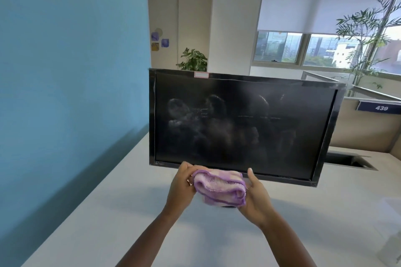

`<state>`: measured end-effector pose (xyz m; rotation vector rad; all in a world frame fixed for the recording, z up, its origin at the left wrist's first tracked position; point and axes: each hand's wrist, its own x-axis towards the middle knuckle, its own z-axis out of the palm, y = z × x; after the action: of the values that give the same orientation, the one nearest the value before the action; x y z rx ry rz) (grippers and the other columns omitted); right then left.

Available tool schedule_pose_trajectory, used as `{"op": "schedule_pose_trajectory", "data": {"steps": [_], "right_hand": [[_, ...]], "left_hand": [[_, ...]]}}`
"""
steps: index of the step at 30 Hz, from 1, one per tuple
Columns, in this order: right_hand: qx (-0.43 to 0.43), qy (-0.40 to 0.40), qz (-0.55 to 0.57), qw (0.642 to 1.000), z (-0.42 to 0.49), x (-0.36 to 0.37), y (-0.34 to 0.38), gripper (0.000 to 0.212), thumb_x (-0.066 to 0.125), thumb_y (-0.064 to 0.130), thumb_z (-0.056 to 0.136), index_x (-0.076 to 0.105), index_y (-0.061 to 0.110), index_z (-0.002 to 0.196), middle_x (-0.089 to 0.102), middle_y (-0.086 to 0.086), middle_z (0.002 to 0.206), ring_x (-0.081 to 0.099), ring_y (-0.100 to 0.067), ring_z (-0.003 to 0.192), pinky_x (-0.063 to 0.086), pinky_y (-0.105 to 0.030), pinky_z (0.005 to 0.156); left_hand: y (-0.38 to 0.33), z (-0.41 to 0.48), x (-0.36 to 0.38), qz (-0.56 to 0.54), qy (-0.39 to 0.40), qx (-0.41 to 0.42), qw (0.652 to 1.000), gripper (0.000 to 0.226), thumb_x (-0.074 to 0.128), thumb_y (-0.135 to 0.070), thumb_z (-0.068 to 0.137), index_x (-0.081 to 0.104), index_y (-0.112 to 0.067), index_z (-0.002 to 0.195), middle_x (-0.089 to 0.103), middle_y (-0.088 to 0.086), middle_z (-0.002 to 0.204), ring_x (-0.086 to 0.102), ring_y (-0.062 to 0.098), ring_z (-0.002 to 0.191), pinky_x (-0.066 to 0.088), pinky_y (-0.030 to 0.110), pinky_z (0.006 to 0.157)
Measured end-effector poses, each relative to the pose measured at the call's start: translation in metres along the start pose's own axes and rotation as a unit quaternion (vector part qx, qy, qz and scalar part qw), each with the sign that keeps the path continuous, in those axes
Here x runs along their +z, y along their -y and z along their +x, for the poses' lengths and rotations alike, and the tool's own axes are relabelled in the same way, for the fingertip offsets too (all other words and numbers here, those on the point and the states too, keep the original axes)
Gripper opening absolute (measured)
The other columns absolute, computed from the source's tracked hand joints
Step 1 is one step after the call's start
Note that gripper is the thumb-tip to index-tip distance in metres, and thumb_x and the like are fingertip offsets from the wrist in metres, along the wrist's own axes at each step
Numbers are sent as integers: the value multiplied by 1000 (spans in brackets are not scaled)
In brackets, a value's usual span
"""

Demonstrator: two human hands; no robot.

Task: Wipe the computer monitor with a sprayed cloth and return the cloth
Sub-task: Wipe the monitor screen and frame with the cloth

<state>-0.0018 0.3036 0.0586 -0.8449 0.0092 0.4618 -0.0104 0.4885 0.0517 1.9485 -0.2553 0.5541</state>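
A black computer monitor (238,123) stands on a white desk (108,212), its dark screen marked with pale smears across the middle. Just below its bottom edge I hold a folded purple and pink cloth (219,186) between both hands. My left hand (181,186) grips the cloth's left side with curled fingers. My right hand (257,196) cups the right side from below, thumb pointing up. The cloth hides the monitor's stand.
A blue wall (65,71) runs along the desk's left side. Behind the monitor are a beige partition with a sign reading 439 (380,108), a cable slot (347,159) in the desk, potted plants (193,60) and windows.
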Motion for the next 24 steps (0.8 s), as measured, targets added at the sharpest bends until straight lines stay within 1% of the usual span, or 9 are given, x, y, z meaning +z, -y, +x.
{"op": "schedule_pose_trajectory", "data": {"steps": [4,7,9,11,14,16,18,22,24], "right_hand": [[-79,-36,50,995,14,11,11,48,27,35,101,64,4,98,75,-12,82,73,-22,70,60,-27,56],[-204,-94,-17,974,29,20,14,27,37,17,99,62,8,96,74,-8,81,73,-22,76,61,-29,69],[-310,-137,-173,925,40,27,11,18,43,14,97,59,20,95,70,-2,93,69,-21,90,57,-33,82],[-423,-170,-360,814,53,31,7,19,53,14,93,52,32,98,59,3,108,59,-19,103,51,-34,89],[-516,-184,-481,685,67,39,9,44,58,46,83,39,31,120,32,-7,136,37,-6,123,39,-30,97],[-536,-178,-475,675,77,48,15,73,48,71,75,22,35,132,14,-13,146,23,0,132,32,-30,103],[-573,-171,-467,651,85,58,25,81,47,73,74,15,32,136,10,-20,147,16,3,136,31,-30,104],[-613,-159,-478,609,101,71,45,75,61,41,76,24,20,138,28,-21,137,23,22,124,36,2,82],[-614,-152,-504,588,106,76,52,69,64,22,78,30,20,138,32,-19,134,30,25,116,41,2,70]], "left_hand": [[-8,35,-2,45,-78,50,995,19,68,-15,79,64,-1,92,53,2,91,58,16,81,48,12,68],[-19,59,4,32,-89,67,993,25,69,-22,79,62,-3,94,49,-4,91,56,12,77,47,8,66],[-26,72,9,22,-74,82,994,26,66,-24,81,62,-5,99,49,-6,94,56,8,78,47,5,66],[-33,84,14,2,-59,93,994,28,63,-25,83,62,-7,104,49,-9,95,57,4,81,49,8,69],[-43,99,16,-39,-24,120,992,27,59,-32,85,61,-15,106,51,-12,98,56,0,91,52,12,74],[-49,106,13,-65,3,129,990,22,55,-39,82,57,-31,102,54,-14,101,58,2,96,54,16,78],[-53,113,9,-85,45,130,987,21,51,-46,81,53,-39,101,56,-12,102,60,5,98,54,19,81],[-53,127,-7,-26,87,156,983,40,38,-67,80,54,-41,106,57,-9,110,57,6,103,53,24,87],[-52,137,-24,97,49,203,973,62,23,-69,83,58,-27,112,57,-5,111,54,7,102,48,24,88]]}}
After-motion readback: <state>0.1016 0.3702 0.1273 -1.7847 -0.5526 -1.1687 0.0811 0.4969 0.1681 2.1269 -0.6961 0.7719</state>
